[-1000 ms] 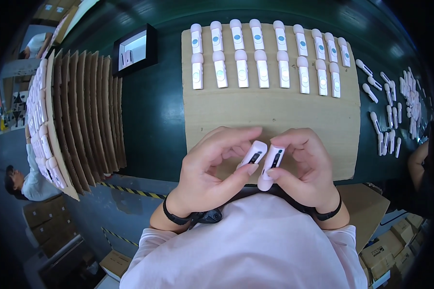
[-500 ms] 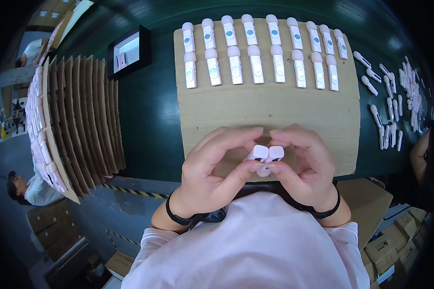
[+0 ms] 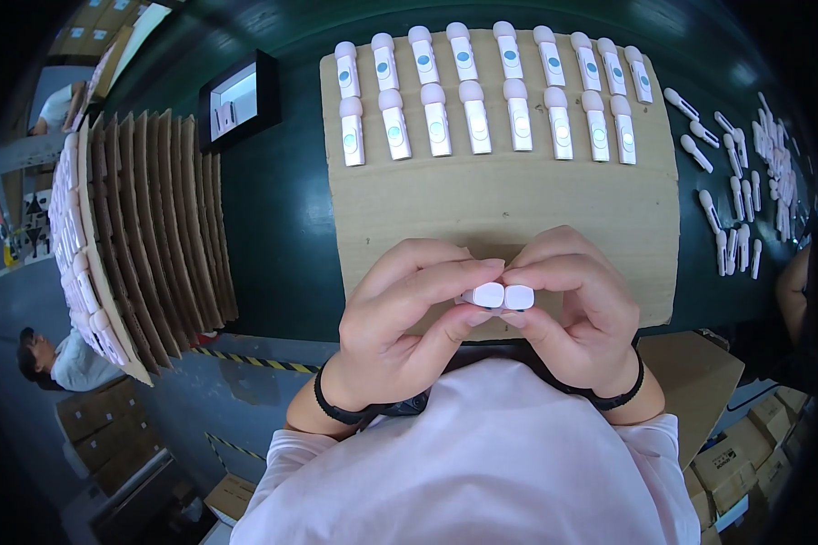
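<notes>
Two white microphone-shaped devices stand side by side in front of my chest, squared ends facing up. My left hand (image 3: 395, 313) is closed on the left device (image 3: 488, 295), pinched between thumb and fingers. The right device (image 3: 519, 298) is gripped the same way by my right hand (image 3: 583, 304). Their rounded heads are hidden below. Beyond my hands, two rows of matching devices (image 3: 477, 123) lie on a cardboard sheet (image 3: 427, 204), pale pink heads pointing away from me. The far row shows blue round spots; the near row's spots look paler and shiny.
More loose devices (image 3: 734, 195) are scattered on the dark green table (image 3: 277, 227) at right, near another person's arm (image 3: 793, 300). At left stand a black-framed box (image 3: 268, 100) and a stack of cardboard sheets (image 3: 159, 245), its outermost sheet bearing devices. Another person (image 3: 73, 359) is at far left.
My fingers have closed in from above onto the two devices. The devices have tipped, so mostly their squared ends show now. The view has shifted slightly.
</notes>
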`<state>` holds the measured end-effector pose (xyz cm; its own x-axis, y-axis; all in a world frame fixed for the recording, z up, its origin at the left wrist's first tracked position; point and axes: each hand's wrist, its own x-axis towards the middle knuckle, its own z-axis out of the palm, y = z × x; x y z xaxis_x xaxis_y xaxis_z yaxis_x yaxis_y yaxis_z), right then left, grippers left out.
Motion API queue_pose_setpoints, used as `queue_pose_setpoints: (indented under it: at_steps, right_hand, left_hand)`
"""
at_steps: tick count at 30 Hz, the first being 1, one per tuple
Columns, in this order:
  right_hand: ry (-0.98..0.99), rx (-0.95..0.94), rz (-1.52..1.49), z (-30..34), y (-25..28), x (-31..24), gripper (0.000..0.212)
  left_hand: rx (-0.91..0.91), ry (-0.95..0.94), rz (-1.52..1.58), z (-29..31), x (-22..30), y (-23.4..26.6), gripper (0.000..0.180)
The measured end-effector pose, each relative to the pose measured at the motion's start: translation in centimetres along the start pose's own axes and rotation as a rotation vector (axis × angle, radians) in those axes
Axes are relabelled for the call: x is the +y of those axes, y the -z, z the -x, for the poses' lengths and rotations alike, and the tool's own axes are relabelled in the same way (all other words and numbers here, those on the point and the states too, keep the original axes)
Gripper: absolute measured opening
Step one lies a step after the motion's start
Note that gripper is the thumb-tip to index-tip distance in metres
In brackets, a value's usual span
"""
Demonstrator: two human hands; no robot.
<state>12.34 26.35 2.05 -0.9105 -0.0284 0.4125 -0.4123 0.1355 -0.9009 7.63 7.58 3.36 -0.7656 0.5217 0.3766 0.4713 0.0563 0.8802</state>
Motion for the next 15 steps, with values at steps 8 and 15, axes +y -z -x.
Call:
queue_pose_setpoints:
  at_steps: [8, 15]
  right_hand:
    - [0.14, -0.015, 0.117, -0.46, 0.32, -0.45, 0.031]
    - [0.19, -0.047, 0.182, -0.6, 0.32, -0.72, 0.032]
  left_hand:
    - [-0.017, -0.078, 0.001, -0.04, -0.43, -0.25, 0.018]
    - [0.017, -0.12, 0.01, -0.11, -0.1, -0.23, 0.021]
